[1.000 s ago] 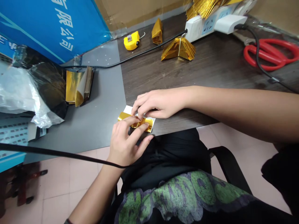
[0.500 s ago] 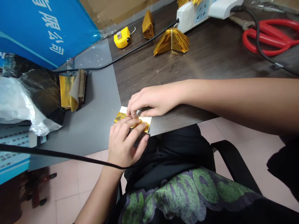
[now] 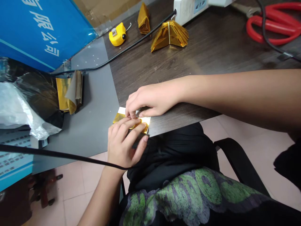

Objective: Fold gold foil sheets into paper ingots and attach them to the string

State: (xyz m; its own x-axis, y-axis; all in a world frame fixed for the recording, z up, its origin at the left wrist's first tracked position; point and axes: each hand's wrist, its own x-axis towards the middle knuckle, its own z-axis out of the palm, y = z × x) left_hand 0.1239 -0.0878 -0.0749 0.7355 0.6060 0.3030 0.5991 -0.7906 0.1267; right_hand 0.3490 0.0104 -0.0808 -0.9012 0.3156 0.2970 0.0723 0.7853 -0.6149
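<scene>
A small sheet of gold foil paper [image 3: 118, 117] with a white strip along its far side lies at the table's near edge. It is partly folded, and both hands cover much of it. My left hand [image 3: 123, 141] lies over its near side with the fingers stretched out and pressed on the gold part; the thumb is apart at the table edge. My right hand [image 3: 150, 99] comes across from the right, its fingers bent down together onto the white strip and the thumb close beside them. The exact hold under the right fingertips is hidden.
Behind stand a fanned gold paper bundle [image 3: 169, 37], a folded gold stack [image 3: 144, 19], a yellow tape measure [image 3: 117, 35] and a white power strip [image 3: 185, 13]. Red-handled scissors [image 3: 272, 25] lie right. Gold sheets [image 3: 63, 94] and a plastic bag [image 3: 28, 110] sit left. A black cable [image 3: 101, 66] crosses the table.
The camera view has shifted slightly. Both hands stay on the foil paper in nearly the same pose, with little visible movement of the fingers.
</scene>
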